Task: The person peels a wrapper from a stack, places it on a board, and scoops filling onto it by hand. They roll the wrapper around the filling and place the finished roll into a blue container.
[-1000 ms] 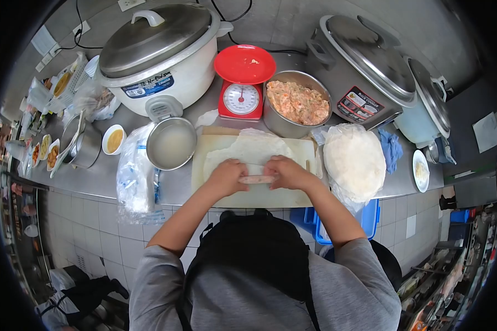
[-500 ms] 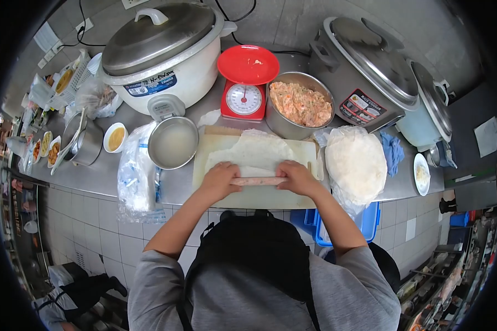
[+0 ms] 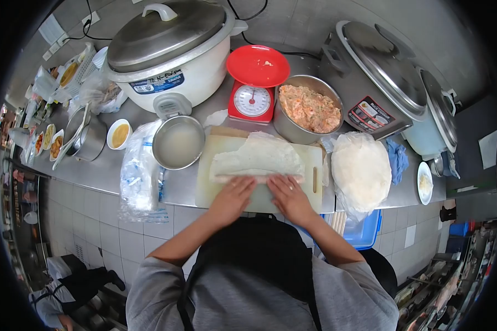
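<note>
A thin pale wrapper sheet (image 3: 262, 154) lies on the cutting board (image 3: 313, 196), its near edge rolled around a long pinkish filling. My left hand (image 3: 234, 196) lies flat, fingers on the left-middle part of the roll (image 3: 222, 179). Close beside it, my right hand (image 3: 289, 194) rests on the right-middle part, fingers stretched out. The roll's two ends show beyond the hands. Behind the board, a metal pot (image 3: 309, 105) holds orange-pink minced filling. A stack of round wrappers (image 3: 361, 168) sits in plastic to the right.
Left of the board stand a bowl of cloudy liquid (image 3: 178, 142) and a plastic bag (image 3: 140, 176). A red scale (image 3: 252, 102) and a large white cooker (image 3: 171, 83) are behind. A grey cooker (image 3: 364, 83) stands back right. A blue container (image 3: 370, 234) is below the table edge.
My hands have moved from the roll's ends toward its middle, and their fingers have spread flat on it. The roll looks longer and wrapped in the sheet. The view has shifted slightly.
</note>
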A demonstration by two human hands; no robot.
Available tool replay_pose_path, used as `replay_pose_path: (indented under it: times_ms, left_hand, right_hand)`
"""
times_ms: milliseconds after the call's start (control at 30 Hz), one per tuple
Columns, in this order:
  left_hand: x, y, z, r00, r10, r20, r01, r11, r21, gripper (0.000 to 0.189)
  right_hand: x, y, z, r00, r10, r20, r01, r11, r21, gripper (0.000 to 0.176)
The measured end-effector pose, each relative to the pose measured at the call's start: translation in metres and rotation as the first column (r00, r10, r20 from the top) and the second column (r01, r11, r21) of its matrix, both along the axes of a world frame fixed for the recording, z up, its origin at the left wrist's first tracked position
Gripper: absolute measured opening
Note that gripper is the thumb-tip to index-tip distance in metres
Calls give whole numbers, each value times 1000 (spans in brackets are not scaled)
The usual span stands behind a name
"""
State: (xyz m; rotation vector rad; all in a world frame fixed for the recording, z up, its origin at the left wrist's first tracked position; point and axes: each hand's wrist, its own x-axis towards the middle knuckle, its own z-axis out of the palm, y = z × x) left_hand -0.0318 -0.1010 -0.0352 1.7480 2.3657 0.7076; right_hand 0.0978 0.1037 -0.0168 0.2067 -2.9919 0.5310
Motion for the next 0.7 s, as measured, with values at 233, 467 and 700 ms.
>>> replay_pose_path:
  times_ms: [233, 467, 700]
  left_hand:
    - [-29, 28, -13, 993, 74, -87, -78, 996, -37, 73]
    - [-57, 47, 11, 989, 108, -101, -100, 992, 81, 62]
    - [-57, 49, -4, 988, 150, -42, -140, 971, 194, 44]
  right_hand:
    - [-44, 18, -7, 999, -46, 22, 43, 992, 121, 64]
    - [-67, 36, -6, 996, -41, -75, 50, 993, 110, 59]
    - [-65, 32, -15, 982, -38, -186, 60, 992, 114, 54]
